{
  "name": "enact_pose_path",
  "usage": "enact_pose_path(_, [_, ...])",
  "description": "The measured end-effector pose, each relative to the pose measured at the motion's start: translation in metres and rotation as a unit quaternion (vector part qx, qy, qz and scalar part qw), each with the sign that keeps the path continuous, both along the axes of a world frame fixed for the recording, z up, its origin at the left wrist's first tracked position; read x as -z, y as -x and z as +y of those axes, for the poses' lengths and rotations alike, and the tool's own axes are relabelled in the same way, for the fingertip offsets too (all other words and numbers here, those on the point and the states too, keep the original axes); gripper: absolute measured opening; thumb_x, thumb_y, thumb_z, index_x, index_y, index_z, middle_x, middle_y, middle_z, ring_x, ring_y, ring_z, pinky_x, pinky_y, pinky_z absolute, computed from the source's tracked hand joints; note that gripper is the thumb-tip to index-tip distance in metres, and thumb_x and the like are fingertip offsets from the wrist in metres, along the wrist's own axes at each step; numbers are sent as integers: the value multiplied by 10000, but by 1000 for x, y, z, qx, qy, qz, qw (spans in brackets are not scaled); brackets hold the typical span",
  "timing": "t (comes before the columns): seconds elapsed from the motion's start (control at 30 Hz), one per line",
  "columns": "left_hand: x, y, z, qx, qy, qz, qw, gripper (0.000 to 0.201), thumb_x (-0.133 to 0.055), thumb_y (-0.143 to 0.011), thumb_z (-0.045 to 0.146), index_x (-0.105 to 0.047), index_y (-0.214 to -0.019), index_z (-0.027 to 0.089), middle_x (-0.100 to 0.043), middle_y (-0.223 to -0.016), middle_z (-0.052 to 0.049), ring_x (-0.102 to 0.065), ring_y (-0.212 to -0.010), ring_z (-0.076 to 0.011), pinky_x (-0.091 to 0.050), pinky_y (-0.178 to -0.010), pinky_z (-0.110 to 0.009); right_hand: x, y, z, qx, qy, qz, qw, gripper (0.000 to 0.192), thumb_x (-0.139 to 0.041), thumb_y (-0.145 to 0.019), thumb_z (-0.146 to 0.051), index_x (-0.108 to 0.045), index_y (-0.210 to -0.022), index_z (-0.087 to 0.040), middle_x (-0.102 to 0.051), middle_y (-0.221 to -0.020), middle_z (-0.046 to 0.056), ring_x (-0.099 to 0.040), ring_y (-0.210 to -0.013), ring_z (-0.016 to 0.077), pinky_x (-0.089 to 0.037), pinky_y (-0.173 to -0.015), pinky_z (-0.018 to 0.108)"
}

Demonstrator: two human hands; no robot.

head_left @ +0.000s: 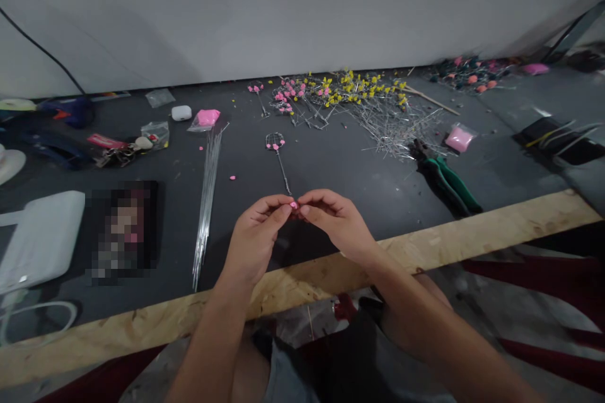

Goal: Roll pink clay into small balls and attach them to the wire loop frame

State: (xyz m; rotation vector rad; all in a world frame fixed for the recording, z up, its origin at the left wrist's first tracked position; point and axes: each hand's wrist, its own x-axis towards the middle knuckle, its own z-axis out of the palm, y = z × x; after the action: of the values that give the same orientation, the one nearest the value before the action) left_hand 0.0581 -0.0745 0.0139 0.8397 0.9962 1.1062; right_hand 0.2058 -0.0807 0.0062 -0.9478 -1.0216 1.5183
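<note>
Near the table's front edge, my left hand (258, 230) and my right hand (333, 220) meet fingertip to fingertip. Between them they pinch a small pink piece of clay (293, 205), thumbs and forefingers closed on it from both sides. Just beyond my fingers lies a wire racket (282, 167) with a round mesh head and a twisted handle, a few pink bits on its head. Its handle end comes close to my fingertips; I cannot tell whether they touch. Loose pink bits, one a small crumb (232, 177), rest left of the racket.
Left are a bundle of straight wires (207, 201), a bag of pink clay (207, 118), a blurred phone-like object (127, 230) and a white power bank (45, 239). Wire pieces with yellow tips (354, 88) heap at the back. Green-handled pliers (444, 182) and another pink packet (459, 138) lie right.
</note>
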Motion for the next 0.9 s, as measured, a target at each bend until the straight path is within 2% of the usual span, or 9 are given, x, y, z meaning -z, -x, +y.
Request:
enact_pose_path(0.4, [-4,-9,-3,0,5,24,1000,92,-687,-731,218,-688,-822,233,-669,-818,33,-588,-782,-73,-450,-751,-192,-2,-3,1,15,-19,-7,1000,103,-689,-740,-259,-654,-832,-229,-630,-797,-19,-561,-743,89,-460,-737,253])
enact_pose_path(0.63, [-4,-9,-4,11,-5,42,999,108,-702,-719,236,-683,-826,236,-676,-831,24,-593,-790,-86,-448,-759,-205,-1,-6,0,-13,-16,19,1000,118,-703,-728,-222,-639,-826,-234,-572,-742,-34,-518,-700,78,-431,-680,232])
enact_pose_path(0.77, [-3,-8,-4,8,-4,47,999,136,-709,-712,237,-677,-844,229,-676,-853,11,-609,-820,-103,-459,-767,-220,-4,-10,0,-41,-4,18,999,152,-715,-713,-231,-643,-847,-232,-569,-748,-33,-517,-705,82,-435,-690,239])
enact_pose_path(0.9, [-5,-7,-5,10,-7,43,999,124,-703,-716,219,-673,-836,232,-669,-810,24,-604,-756,-86,-475,-736,-210,-7,-13,0,-61,31,35,997,124,-685,-740,-237,-657,-860,-222,-610,-804,-20,-550,-741,82,-449,-744,250])
